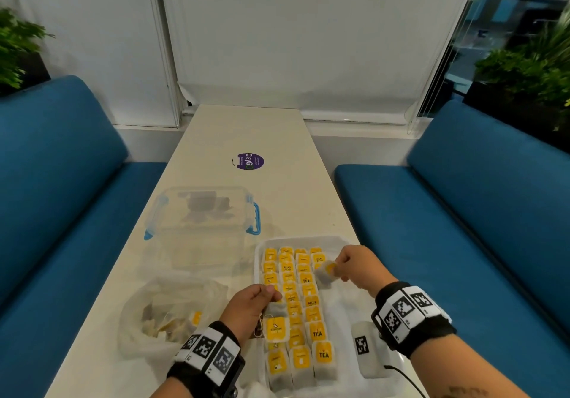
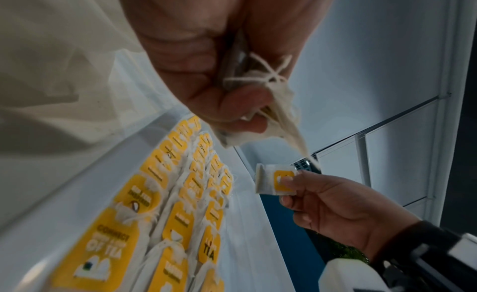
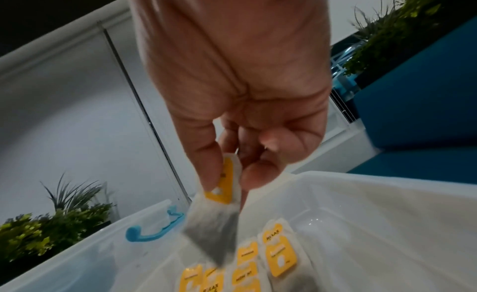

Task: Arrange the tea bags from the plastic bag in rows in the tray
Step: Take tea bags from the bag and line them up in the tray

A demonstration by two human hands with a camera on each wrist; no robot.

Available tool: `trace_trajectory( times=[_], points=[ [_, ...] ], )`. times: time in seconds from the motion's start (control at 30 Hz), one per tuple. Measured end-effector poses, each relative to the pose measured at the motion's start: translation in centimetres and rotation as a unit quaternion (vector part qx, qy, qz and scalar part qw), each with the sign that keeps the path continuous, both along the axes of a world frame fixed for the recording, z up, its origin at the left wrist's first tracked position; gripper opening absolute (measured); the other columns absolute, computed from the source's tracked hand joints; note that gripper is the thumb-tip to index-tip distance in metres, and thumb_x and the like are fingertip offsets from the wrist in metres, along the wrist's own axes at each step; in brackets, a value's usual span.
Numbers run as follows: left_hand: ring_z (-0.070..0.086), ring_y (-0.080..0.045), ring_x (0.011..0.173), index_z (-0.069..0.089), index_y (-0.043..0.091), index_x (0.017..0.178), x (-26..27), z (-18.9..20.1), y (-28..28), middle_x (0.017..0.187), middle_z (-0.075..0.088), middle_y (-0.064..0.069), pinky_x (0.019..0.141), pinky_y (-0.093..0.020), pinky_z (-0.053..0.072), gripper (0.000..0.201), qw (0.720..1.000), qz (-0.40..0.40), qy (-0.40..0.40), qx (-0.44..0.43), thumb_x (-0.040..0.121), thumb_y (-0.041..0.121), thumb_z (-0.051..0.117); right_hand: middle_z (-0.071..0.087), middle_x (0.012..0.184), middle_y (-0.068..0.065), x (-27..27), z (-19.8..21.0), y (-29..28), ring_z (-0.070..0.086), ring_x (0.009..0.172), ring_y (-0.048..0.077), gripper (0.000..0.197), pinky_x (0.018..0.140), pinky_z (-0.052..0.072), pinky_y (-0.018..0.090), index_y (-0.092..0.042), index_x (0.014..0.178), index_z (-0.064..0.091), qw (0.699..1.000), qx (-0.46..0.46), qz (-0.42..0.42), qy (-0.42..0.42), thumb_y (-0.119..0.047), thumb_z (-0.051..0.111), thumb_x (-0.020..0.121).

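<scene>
A white tray on the table holds several rows of tea bags with yellow tags, filling its left part. My left hand pinches one tea bag by its top, and it hangs over the tray's left rows. My right hand pinches another tea bag by its tag above the tray's far right rows. In the left wrist view the fingers clamp the bag and its string. In the right wrist view thumb and finger hold the tagged bag. The plastic bag with more tea bags lies left of the tray.
A clear lidded box with blue clips stands behind the plastic bag. A purple sticker marks the table further back. A small white device lies on the tray's right side. Blue benches flank the table.
</scene>
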State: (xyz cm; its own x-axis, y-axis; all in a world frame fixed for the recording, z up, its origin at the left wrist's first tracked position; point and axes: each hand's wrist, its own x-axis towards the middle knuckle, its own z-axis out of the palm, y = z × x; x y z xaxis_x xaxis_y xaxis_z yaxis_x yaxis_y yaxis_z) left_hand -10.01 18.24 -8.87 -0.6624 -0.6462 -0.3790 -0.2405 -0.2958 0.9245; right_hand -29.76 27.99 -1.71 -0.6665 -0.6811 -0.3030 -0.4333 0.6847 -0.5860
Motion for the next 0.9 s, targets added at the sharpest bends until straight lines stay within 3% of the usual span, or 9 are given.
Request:
trace_trajectory(
  times=[0.13,0.23,0.3,0.43,0.63,0.7,0.77,0.83,0.9],
  points=[
    [0.045,-0.014,0.049,0.064,0.013,0.074,-0.3,0.5,0.1,0.063,0.055,-0.004,0.043,-0.019,0.036,0.029,1.0,-0.005,0.006,0.0,0.095,0.025,0.048,0.051,0.066,-0.003,-1.0,-0.4,-0.9,0.044,0.056,0.007,0.026,0.048,0.033,0.016,-0.02,0.068,0.049,0.998,0.054,0.03,0.012,-0.006,0.061,0.086],
    [0.047,-0.016,0.054,0.064,0.013,0.074,-0.6,0.3,0.0,0.07,0.06,-0.006,0.047,-0.02,0.036,0.029,1.0,-0.004,0.005,-0.009,0.095,0.023,0.048,0.046,0.068,-0.007,-1.7,-1.1,-1.6,0.046,0.061,0.008,0.027,0.049,0.033,0.014,-0.021,0.07,0.048,0.988,0.121,0.084,0.05,-0.001,0.057,0.086],
    [0.052,-0.02,0.063,0.065,0.014,0.074,-0.7,0.1,-0.3,0.078,0.064,-0.009,0.051,-0.023,0.037,0.029,1.0,-0.004,0.004,-0.013,0.095,0.024,0.048,0.046,0.068,-0.008,-1.8,-1.4,-2.0,0.044,0.059,0.006,0.019,0.046,0.031,0.011,-0.018,0.084,0.052,0.97,0.187,0.138,0.068,0.0,0.055,0.087],
    [0.055,-0.028,0.076,0.065,0.014,0.075,-1.0,-0.2,-0.8,0.082,0.066,-0.012,0.055,-0.026,0.038,0.027,1.0,0.003,-0.003,-0.014,0.094,0.024,0.049,0.045,0.066,-0.008,-2.1,-3.0,-3.0,0.039,0.053,0.002,0.029,0.043,0.03,0.012,-0.017,0.106,0.059,0.948,0.244,0.193,0.073,0.003,0.058,0.086],
    [0.05,-0.024,0.063,0.065,0.014,0.076,-1.3,-0.4,-1.2,0.072,0.065,-0.007,0.046,-0.022,0.036,0.027,1.0,0.012,-0.008,0.005,0.095,0.025,0.049,0.049,0.064,-0.006,-2.7,-4.7,-4.8,0.047,0.052,0.006,0.031,0.044,0.036,0.015,-0.021,0.072,0.049,0.959,0.237,0.148,0.049,0.005,0.058,0.085],
    [0.053,-0.023,0.063,0.065,0.013,0.077,-1.4,-0.4,-1.2,0.074,0.065,-0.006,0.045,-0.02,0.037,0.026,1.0,0.015,-0.007,0.007,0.095,0.025,0.049,0.052,0.065,-0.003,-2.9,-5.0,-5.2,0.053,0.055,0.01,0.032,0.042,0.037,0.016,-0.021,0.068,0.047,0.964,0.225,0.134,0.043,0.004,0.059,0.085],
    [0.055,-0.027,0.069,0.066,0.015,0.076,-1.4,-0.6,-1.2,0.078,0.065,-0.008,0.044,-0.02,0.039,0.026,1.0,0.014,-0.007,0.005,0.094,0.024,0.05,0.056,0.074,0.0,-2.9,-5.3,-5.5,0.06,0.072,0.018,0.029,0.05,0.041,0.018,-0.018,0.069,0.047,0.961,0.226,0.142,0.066,0.001,0.062,0.084],
    [0.05,-0.028,0.07,0.066,0.017,0.074,-1.4,-0.7,-1.3,0.081,0.065,-0.01,0.044,-0.02,0.038,0.026,1.0,0.009,-0.013,0.003,0.094,0.025,0.051,0.058,0.093,0.007,-2.7,-5.4,-5.4,0.062,0.092,0.023,0.016,0.068,0.048,0.025,-0.013,0.081,0.048,0.959,0.223,0.145,0.094,-0.004,0.061,0.086],
    [0.047,-0.027,0.067,0.066,0.018,0.074,-1.5,-0.9,-1.3,0.081,0.064,-0.009,0.043,-0.021,0.038,0.026,1.0,0.005,-0.02,0.004,0.094,0.024,0.051,0.055,0.1,0.007,-2.9,-5.8,-5.1,0.056,0.093,0.02,0.017,0.082,0.047,0.028,-0.012,0.091,0.044,0.968,0.192,0.126,0.104,-0.009,0.061,0.087]
  ],
)
